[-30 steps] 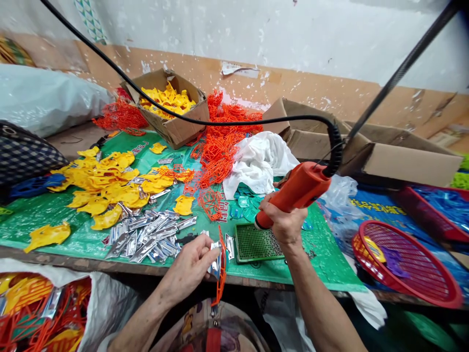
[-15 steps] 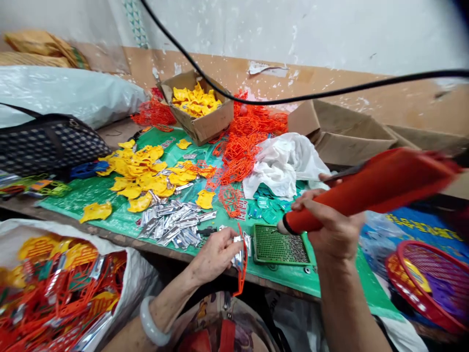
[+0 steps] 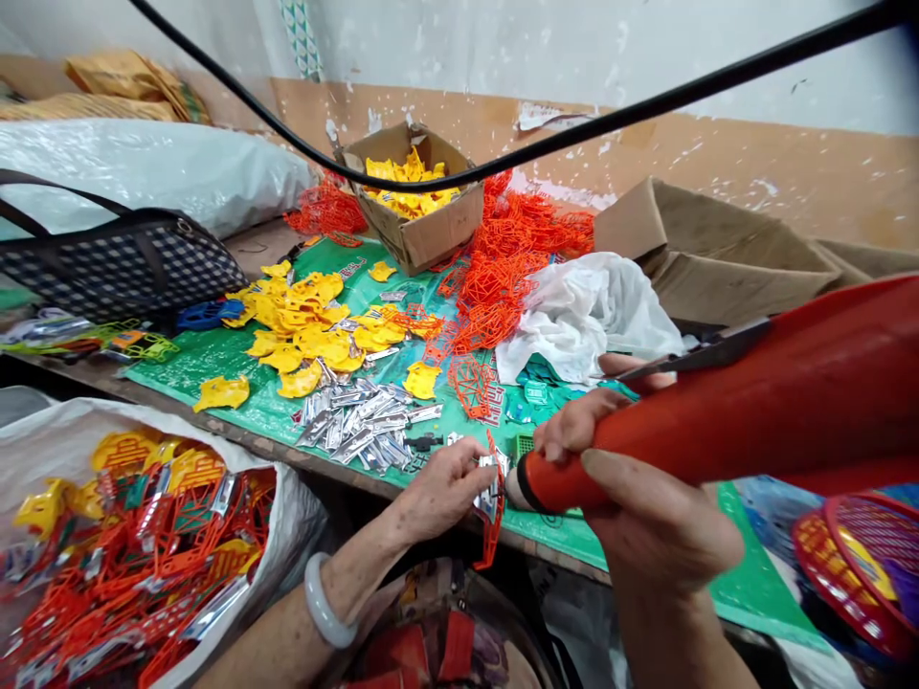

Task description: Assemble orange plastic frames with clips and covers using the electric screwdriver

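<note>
My left hand (image 3: 445,488) is closed on an orange plastic frame (image 3: 491,541) with silver pieces, held upright just off the table's front edge. My right hand (image 3: 657,517) wraps round a red power screwdriver (image 3: 725,411), its nose pointing left. That nose meets the near side of the frame; the bit's tip is hidden. Behind the tool a green tray (image 3: 525,446) is mostly covered. Shiny silver parts (image 3: 369,421) lie heaped left of the frame, with yellow plastic pieces (image 3: 308,311) beyond them.
A white sack (image 3: 287,536) of mixed parts stands at the lower left. A carton (image 3: 437,239) of yellow pieces sits behind, beside tangled orange frames (image 3: 495,277). A black cable (image 3: 546,144) hangs across the view. At right are a red basket (image 3: 818,545) and an open carton (image 3: 739,277).
My right hand has brought the screwdriver left and down from over the green tray to the frame. My left hand still grips the frame. The view has shifted slightly.
</note>
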Tool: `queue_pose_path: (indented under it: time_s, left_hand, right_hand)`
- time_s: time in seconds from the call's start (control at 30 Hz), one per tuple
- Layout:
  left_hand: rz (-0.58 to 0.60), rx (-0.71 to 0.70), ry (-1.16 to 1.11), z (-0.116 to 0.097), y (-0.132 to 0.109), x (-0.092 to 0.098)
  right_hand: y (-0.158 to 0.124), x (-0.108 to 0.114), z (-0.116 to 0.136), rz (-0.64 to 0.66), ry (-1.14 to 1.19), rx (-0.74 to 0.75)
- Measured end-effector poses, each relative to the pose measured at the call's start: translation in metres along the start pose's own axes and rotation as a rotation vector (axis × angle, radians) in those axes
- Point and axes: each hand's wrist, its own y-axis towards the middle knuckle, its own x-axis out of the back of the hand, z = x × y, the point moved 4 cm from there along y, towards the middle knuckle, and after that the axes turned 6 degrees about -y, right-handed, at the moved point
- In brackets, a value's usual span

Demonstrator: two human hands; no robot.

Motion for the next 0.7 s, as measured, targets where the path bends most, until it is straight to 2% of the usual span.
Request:
queue_pose_path:
  time_s: [0.4,0.7]
  left_hand:
    - [0.023,-0.022,0.022,0.006,0.002,0.000]
    - [0.002,-0.055,0.019,0.004,0.002,-0.002]
  right_hand:
    - [-0.001,-0.001,-0.009,-0.005,-0.094,-0.016]
    - [0.000,-0.003,-0.012,0.053,-0.201,-0.028]
